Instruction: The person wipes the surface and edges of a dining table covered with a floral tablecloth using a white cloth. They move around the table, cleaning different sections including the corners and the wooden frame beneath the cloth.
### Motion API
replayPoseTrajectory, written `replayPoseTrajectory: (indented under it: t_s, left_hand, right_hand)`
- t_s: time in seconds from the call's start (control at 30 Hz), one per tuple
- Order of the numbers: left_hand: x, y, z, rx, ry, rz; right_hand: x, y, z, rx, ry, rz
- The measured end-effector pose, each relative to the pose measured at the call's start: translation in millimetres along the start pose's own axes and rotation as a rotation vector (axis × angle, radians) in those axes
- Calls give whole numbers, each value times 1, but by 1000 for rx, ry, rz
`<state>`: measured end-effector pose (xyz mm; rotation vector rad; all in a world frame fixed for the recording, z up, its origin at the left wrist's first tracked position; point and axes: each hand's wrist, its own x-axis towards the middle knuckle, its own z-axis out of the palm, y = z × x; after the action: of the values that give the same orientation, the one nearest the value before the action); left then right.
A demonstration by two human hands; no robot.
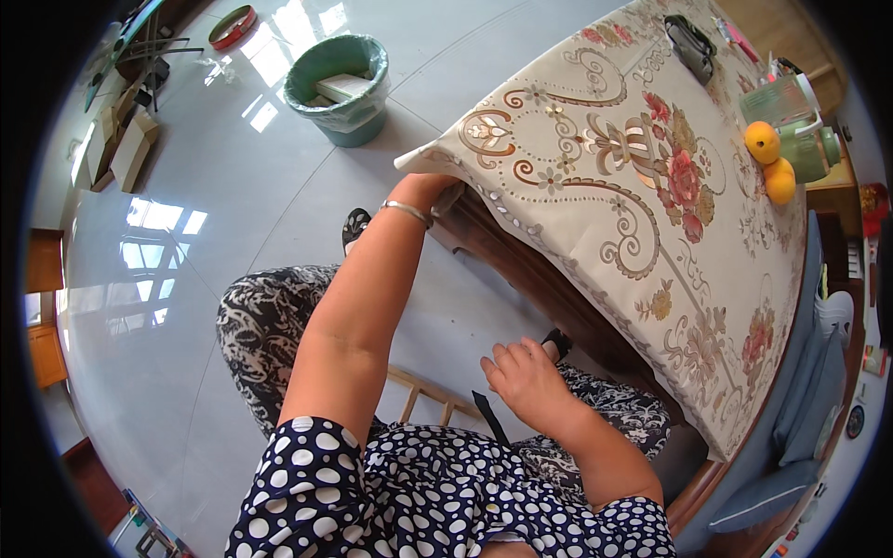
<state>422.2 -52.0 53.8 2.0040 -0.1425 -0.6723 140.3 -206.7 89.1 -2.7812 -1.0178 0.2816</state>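
Note:
My left hand (435, 191) reaches under the overhanging corner of a floral tablecloth (558, 186), at the table's near left edge. A silver bangle sits on that wrist. The cloth hides the fingers, so their grip does not show. Above my right thigh hovers my right hand (532, 383), its fingers loosely bent and slightly apart. No object is visible in it. A black strap (489, 418) hangs just left of this hand.
A green bin (344, 121) with a clear liner stands on the shiny tiled floor beyond the table corner. Two orange fruits (762, 142), a lidded green container (809, 152) and a dark pouch (689, 49) rest on the table. Blue cushions (767, 493) line the bench at right.

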Motion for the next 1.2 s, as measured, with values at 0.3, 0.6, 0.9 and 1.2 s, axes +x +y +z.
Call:
replayPoseTrajectory:
  t_s: [0.3, 0.6, 0.9, 1.2]
  left_hand:
    - [58, -44, 23, 135, -37, -72]
    - [49, -39, 13, 175, -19, -94]
    - [15, -19, 2, 138, 26, -78]
    - [-43, -43, 8, -126, 122, 124]
  right_hand:
    - [-7, 3, -11, 78, 6, 7]
    - [-9, 1, -16, 80, 22, -5]
    - [-12, -4, -2, -3, 45, -3]
    - [-9, 6, 5, 38, 119, 25]
